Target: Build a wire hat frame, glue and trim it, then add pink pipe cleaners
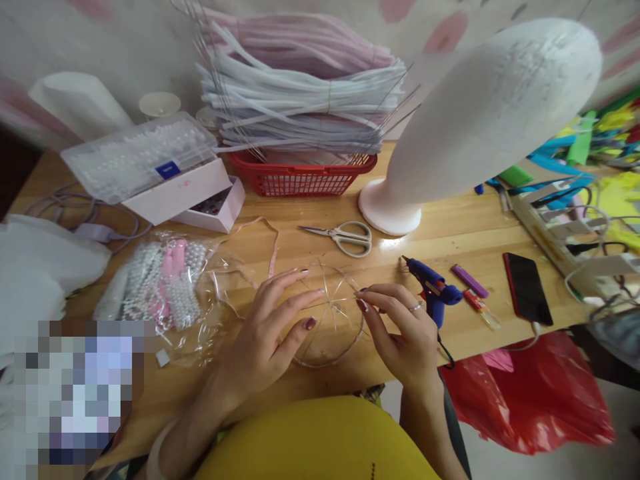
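A thin, wire-like ring (327,364) lies on the wooden table between my two hands, with fine pale strands (331,303) crossing near its upper middle. My left hand (273,327) is at the ring's left side, its fingers apart and thumb stretched toward the strands; nothing shows in its grasp. On the right side, my right hand (403,330) has thumb and fingertips pinched together at the ring's upper right edge. What exactly lies between those fingertips is too small to tell.
Scissors (353,239) lie beyond the ring. A blue glue gun (433,287), a purple lighter (470,281) and a phone (527,288) are on the right. Bagged beads (165,287) lie left. Behind stand a red basket (305,180) and a white foam form (480,113).
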`<state>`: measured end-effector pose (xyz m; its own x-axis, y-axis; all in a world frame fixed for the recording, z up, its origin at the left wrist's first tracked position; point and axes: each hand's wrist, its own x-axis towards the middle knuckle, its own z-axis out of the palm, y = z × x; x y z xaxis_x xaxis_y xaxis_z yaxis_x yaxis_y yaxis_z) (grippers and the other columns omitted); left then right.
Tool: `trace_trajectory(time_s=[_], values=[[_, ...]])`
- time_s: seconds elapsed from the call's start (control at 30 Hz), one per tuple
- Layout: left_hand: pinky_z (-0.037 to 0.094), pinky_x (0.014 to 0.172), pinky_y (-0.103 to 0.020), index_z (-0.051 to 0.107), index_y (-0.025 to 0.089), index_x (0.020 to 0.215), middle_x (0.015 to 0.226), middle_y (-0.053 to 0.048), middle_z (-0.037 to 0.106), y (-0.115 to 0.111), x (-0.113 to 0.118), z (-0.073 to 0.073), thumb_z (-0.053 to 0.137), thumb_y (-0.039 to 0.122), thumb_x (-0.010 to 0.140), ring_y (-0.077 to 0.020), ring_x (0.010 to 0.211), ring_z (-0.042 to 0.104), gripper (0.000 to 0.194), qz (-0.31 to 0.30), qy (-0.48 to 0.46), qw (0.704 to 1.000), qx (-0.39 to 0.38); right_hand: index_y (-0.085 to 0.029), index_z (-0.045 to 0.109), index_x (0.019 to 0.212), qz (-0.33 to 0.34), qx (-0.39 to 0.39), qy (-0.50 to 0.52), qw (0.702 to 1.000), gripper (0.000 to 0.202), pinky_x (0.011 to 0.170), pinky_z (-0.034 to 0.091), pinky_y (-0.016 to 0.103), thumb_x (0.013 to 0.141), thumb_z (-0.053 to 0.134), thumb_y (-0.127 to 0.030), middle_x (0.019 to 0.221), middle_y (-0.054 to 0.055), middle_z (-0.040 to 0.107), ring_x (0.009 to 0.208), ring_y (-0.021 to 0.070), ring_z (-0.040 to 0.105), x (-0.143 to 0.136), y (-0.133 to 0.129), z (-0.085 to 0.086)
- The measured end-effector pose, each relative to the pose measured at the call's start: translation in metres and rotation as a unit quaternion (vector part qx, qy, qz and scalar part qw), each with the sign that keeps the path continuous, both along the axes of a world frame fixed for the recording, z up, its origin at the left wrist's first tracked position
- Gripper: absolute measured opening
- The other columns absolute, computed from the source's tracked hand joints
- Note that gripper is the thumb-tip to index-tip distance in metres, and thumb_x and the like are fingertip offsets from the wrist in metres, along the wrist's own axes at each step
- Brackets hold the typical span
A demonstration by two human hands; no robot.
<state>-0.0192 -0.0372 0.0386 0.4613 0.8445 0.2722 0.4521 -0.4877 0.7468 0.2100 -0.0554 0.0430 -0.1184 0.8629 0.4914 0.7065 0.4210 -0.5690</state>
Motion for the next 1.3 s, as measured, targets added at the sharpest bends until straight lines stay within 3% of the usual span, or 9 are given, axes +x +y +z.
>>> trace_trajectory(time_s=[0.87, 1.3], values=[[0.035, 0.115, -0.041, 0.053, 0.026, 0.129, 0.14, -0.008, 0.048, 0.003, 0.008, 0.001, 0.052, 0.025, 0.099, -0.0224, 0.136, 0.041, 0.03, 0.012, -0.004, 1.0, 0.014, -0.022, 0.065, 0.105, 0.003, -0.009, -0.008, 1.0, 0.021, 0.075, 0.056, 0.032, 0.091, 0.059, -0.007, 0.095, 0.005, 0.069, 0.088, 0.0175, 0.066, 0.002, -0.004, 0.002], [0.035, 0.114, -0.034, 0.051, 0.025, 0.13, 0.137, -0.007, 0.049, 0.001, 0.01, 0.001, 0.054, 0.026, 0.099, -0.0186, 0.133, 0.044, 0.031, 0.031, -0.029, 0.999, -0.003, -0.019, 0.065, 0.103, -0.001, 0.008, -0.006, 1.0, 0.021, 0.076, 0.054, 0.028, 0.09, 0.06, -0.004, 0.094, 0.005, 0.068, 0.088, 0.0149, 0.065, 0.003, -0.005, 0.004]])
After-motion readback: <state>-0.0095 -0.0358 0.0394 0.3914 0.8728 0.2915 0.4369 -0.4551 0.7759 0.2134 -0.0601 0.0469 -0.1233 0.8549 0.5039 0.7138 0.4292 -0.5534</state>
